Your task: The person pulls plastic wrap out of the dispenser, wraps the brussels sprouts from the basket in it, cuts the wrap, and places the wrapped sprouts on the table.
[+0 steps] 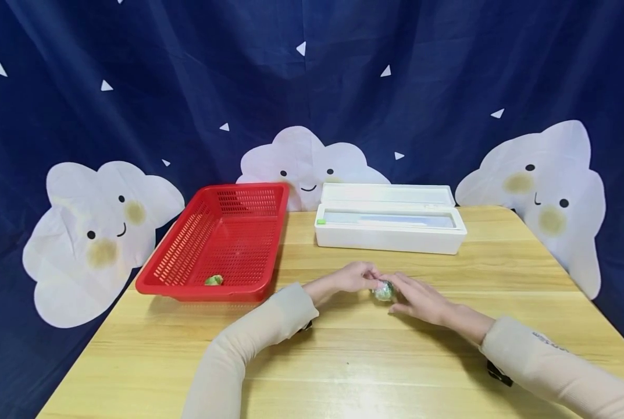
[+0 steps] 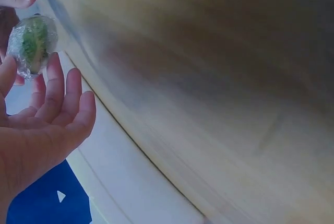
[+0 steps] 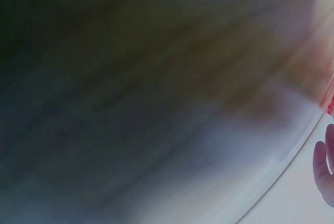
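Observation:
A small green vegetable wrapped in clear film (image 1: 383, 291) is between the two hands above the table; its exact kind is hard to tell through the shiny film. My left hand (image 1: 355, 277) pinches it with the thumb and fingertips, and the other fingers (image 2: 73, 91) fan out beside it in the left wrist view. From the other side my right hand (image 1: 420, 298) curves round it, fingers on its far side and thumb a little apart. Only a few fingertips of a hand (image 3: 324, 166) show at the edge of the right wrist view.
At the left stands a red perforated basket (image 1: 277, 250) with a small green piece (image 1: 214, 280) inside, near its front wall. A white cling film dispenser box (image 1: 390, 237), lid raised, stands at the table's back. The wooden table (image 1: 343, 372) ends before a dark blue curtain (image 1: 343, 70).

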The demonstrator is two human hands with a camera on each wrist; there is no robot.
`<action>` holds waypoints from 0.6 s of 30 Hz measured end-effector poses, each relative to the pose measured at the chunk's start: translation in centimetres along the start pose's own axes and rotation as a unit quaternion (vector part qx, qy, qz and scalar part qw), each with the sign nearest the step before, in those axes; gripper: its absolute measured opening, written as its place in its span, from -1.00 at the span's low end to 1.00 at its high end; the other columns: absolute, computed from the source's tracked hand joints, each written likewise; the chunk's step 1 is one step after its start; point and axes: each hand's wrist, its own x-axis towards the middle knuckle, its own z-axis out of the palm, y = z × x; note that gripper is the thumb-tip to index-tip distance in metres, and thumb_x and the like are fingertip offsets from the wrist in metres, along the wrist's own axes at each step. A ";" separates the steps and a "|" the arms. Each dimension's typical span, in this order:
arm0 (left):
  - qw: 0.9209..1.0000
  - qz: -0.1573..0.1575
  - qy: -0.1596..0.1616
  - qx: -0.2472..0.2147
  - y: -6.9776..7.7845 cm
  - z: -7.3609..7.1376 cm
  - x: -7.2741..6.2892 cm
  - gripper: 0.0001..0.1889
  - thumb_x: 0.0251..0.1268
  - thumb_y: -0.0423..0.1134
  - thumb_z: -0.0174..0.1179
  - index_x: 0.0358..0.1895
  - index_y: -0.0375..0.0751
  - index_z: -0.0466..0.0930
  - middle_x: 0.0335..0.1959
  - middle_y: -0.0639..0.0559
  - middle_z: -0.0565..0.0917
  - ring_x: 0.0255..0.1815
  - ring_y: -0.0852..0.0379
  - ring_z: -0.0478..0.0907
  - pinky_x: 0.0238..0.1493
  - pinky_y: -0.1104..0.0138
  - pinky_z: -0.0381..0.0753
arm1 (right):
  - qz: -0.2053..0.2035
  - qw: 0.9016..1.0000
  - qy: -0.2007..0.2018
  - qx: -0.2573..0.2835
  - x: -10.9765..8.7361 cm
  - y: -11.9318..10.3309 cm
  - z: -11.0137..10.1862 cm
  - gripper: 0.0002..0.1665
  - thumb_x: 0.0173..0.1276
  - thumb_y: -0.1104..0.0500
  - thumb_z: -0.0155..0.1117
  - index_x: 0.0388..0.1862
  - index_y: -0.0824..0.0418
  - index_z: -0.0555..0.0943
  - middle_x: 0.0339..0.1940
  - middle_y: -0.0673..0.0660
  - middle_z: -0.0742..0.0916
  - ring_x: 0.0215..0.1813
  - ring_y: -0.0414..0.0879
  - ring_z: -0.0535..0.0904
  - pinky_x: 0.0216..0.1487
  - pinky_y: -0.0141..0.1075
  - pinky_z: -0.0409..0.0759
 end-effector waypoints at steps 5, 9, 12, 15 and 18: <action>0.998 -0.017 0.001 -0.057 0.1 0.1 0.0 -0.74 0.27 -0.23 0.11 -0.12 -0.37 0.53 -0.22 -0.10 0.61 -0.21 0.18 0.48 -0.14 0.45 0.44 | 0.046 0.998 0.028 0.030 0.1 -0.3 -0.2 -0.34 0.06 0.12 0.38 0.13 0.26 0.36 -0.09 0.15 0.62 -0.22 -0.09 0.56 -0.26 -0.29 0.57; 0.996 -0.027 0.006 -0.082 0.2 0.2 -0.1 -0.73 0.30 -0.21 0.07 -0.08 -0.34 0.53 -0.20 -0.08 0.60 -0.17 0.15 0.48 -0.11 0.41 0.44 | 0.056 0.997 0.031 0.032 0.1 -0.1 -0.3 -0.41 0.08 0.11 0.36 0.07 0.26 0.41 -0.23 0.08 0.64 -0.38 -0.23 0.50 -0.40 -0.43 0.50; 0.994 -0.027 0.010 -0.101 0.1 0.3 -0.2 -0.70 0.29 -0.18 0.07 -0.03 -0.31 0.52 -0.19 -0.08 0.61 -0.17 0.14 0.51 -0.10 0.38 0.46 | 0.065 0.996 0.027 0.053 0.1 0.2 -0.6 -0.43 0.10 0.09 0.35 0.06 0.29 0.43 -0.34 0.02 0.63 -0.45 -0.31 0.45 -0.47 -0.46 0.48; 0.994 -0.018 0.010 -0.103 0.2 0.3 -0.2 -0.61 0.26 -0.17 0.12 0.10 -0.29 0.44 -0.13 -0.13 0.62 -0.14 0.12 0.54 -0.10 0.37 0.49 | 0.082 0.993 0.024 0.082 0.1 0.6 -1.0 -0.44 0.11 0.09 0.35 0.04 0.32 0.45 -0.41 0.00 0.60 -0.50 -0.32 0.43 -0.51 -0.44 0.47; 0.997 0.003 0.010 -0.073 0.3 0.3 -0.3 -0.47 0.19 -0.19 0.19 0.21 -0.31 0.32 -0.05 -0.18 0.60 -0.09 0.09 0.56 -0.08 0.40 0.50 | 0.108 0.988 0.021 0.104 0.1 1.0 -1.3 -0.45 0.11 0.09 0.35 0.01 0.34 0.45 -0.42 0.02 0.60 -0.51 -0.30 0.43 -0.53 -0.43 0.47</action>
